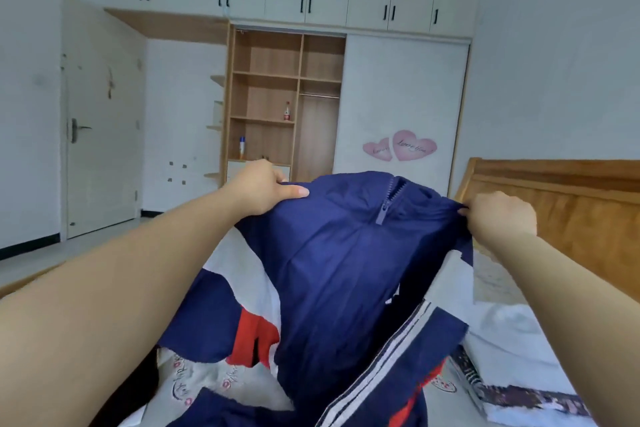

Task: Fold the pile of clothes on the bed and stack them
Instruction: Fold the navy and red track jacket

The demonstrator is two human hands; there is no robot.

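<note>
Head view. Navy track jacket [346, 274] held up over the bed [498, 274], spread between both hands at its upper edge, zipper [389, 201] and collar at the top centre. Left hand [263, 189] gripping the jacket's left shoulder, thumb laid flat along the fabric on the near side, fingers curled behind. Right hand [498, 215] pinching the right shoulder, fingers bunched tight on a fold of cloth. Both forearms stretched forward from the near corners, jacket hanging between and below them. White panel and red patch showing at the jacket's lower left; white stripes running down a sleeve at lower right, beside another bit of red. Lower part of the jacket draping down onto the bed, near edge out of frame.

Under it, a pale floral-print bedsheet [207, 381] at near left. At near right, a white garment [512, 333] lying crumpled, with a dark patterned cloth [519, 395] just nearer. Wooden headboard [561, 204] at right, behind the right hand.

Far side of the room: wardrobe [405, 97] with white upper cabinets, an open wooden shelf section [266, 94] holding a red-capped bottle [286, 111] and a blue-topped bottle [242, 146] lower down. Pink heart stickers [401, 146] on the sliding door. White door [104, 135] at far left.
</note>
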